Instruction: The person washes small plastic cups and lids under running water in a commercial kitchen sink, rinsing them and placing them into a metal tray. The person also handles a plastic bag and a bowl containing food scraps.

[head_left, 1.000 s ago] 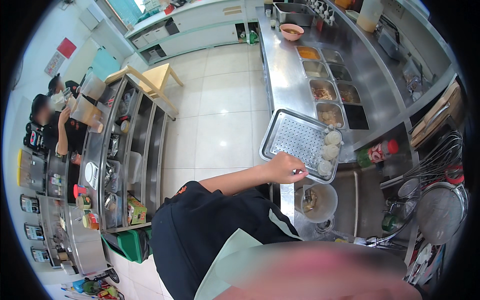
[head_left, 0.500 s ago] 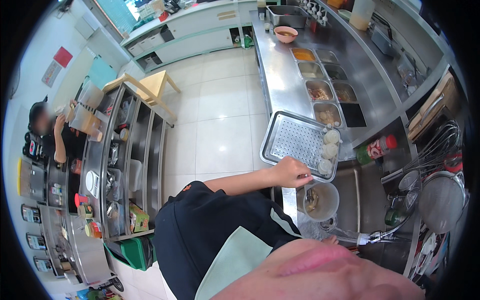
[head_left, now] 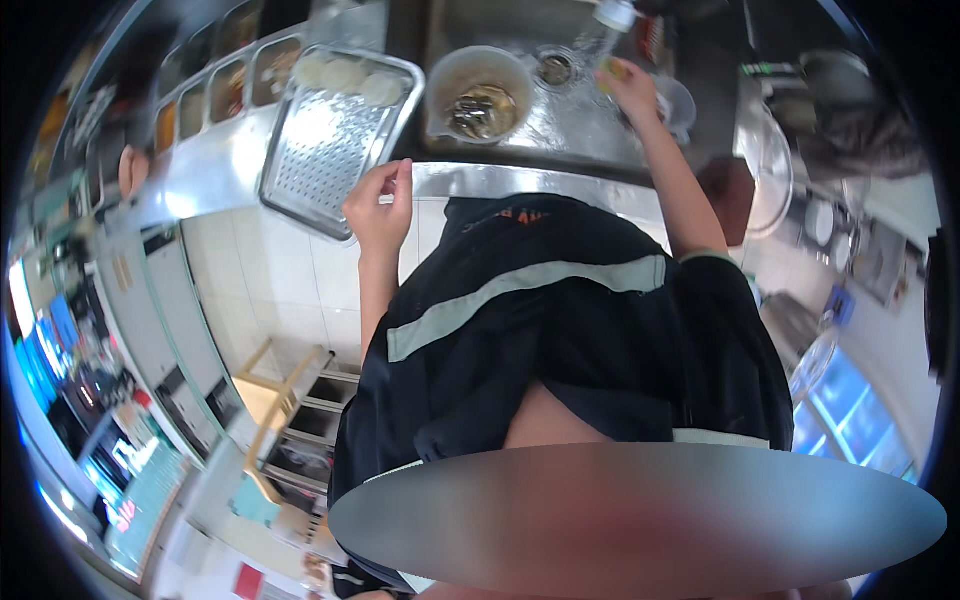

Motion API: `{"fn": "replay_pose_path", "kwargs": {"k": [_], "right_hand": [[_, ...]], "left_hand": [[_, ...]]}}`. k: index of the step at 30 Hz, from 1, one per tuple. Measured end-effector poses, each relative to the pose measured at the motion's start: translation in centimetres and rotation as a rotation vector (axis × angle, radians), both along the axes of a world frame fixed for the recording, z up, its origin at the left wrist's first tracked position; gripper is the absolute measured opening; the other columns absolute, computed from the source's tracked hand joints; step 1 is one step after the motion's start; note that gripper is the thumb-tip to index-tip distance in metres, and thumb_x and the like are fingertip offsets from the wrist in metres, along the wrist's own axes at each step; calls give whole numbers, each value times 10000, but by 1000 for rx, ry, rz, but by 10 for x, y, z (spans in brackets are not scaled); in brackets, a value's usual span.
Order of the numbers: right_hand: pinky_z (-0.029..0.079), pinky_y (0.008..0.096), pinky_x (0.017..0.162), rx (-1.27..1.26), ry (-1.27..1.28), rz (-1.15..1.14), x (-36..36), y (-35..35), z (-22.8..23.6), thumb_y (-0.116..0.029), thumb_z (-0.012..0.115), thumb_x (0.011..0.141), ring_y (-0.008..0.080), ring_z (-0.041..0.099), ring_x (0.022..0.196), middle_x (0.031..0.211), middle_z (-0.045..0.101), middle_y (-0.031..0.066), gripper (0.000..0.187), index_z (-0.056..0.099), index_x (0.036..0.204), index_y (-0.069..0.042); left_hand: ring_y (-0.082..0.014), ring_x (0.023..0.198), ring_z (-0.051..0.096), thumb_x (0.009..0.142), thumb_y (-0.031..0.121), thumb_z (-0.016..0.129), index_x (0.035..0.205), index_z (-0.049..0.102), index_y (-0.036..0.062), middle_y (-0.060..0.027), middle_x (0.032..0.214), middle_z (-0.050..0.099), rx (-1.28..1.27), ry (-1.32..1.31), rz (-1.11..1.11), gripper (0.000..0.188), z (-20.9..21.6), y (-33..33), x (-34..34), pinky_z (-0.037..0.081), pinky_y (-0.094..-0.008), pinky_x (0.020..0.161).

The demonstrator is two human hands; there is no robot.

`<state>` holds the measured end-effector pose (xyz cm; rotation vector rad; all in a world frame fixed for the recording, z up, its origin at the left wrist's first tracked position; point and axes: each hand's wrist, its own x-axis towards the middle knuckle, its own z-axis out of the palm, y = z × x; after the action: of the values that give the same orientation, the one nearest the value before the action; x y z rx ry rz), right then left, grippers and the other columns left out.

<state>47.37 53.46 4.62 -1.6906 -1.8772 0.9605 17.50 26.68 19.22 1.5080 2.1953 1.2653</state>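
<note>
My right hand (head_left: 635, 95) reaches over the sink, its fingers closed on a small yellow-green thing (head_left: 610, 74), too blurred to name. It is close to the tap head (head_left: 614, 14) and beside a clear plastic vessel (head_left: 676, 106). To the left, my left hand (head_left: 378, 210) hangs by the sink's front edge, next to the corner of a perforated metal tray (head_left: 318, 152). Its fingers are drawn together, and nothing shows in them. Several round whitish things (head_left: 345, 80) lie at the tray's far end. A translucent jug (head_left: 440, 112) with metal utensils (head_left: 482, 110) inside stands in the sink.
The steel sink (head_left: 590, 140) has a drain (head_left: 555, 68) right of the jug. Food pans (head_left: 228, 88) line the counter at the left. A large round sieve or bowl (head_left: 768, 185) is at the right. Behind me are a wooden chair (head_left: 262, 395) and shelving.
The view has swung round to face the sink. My right hand now shows fully, holding the yellow-green thing. My left hand has come away from above the jug to the sink's front edge.
</note>
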Motion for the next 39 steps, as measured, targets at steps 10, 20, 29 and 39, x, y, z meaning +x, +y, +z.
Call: {"fn": "replay_pose_path", "kwargs": {"k": [10, 20, 29, 39], "right_hand": [[481, 271, 687, -43, 337, -142, -23, 6, -10, -310, 797, 591, 158, 610, 760, 867, 634, 94, 511, 625, 977, -25], [486, 315, 695, 240, 205, -40, -20, 6, -9, -291, 784, 598, 214, 598, 794, 930, 588, 118, 507, 597, 987, -24], [463, 255, 705, -236, 438, -257, 47, 11, -16, -200, 667, 760, 126, 566, 776, 874, 607, 45, 291, 594, 994, -43], [442, 235, 673, -429, 656, -407, 44, 14, -31, -126, 584, 826, 112, 574, 806, 880, 612, 44, 149, 603, 939, -31]], "left_hand": [[-195, 841, 581, 896, 316, 478, 1206, 446, 23, -167, 1062, 572, -594, -1460, -304, 428, -65, 134, 77, 480, -304, 755], [-269, 905, 576, 899, 348, 449, 1115, 468, 18, -151, 974, 563, -541, -2046, -147, 395, -182, 277, 158, 496, -361, 814], [-215, 813, 563, 913, 235, 426, 1006, 530, 89, -88, 951, 570, -633, -1907, 142, 203, -179, 288, 169, 511, -363, 738], [-210, 823, 554, 917, 257, 417, 1049, 502, 115, -69, 962, 561, -579, -1877, 124, 212, -182, 277, 178, 516, -380, 751]]}}
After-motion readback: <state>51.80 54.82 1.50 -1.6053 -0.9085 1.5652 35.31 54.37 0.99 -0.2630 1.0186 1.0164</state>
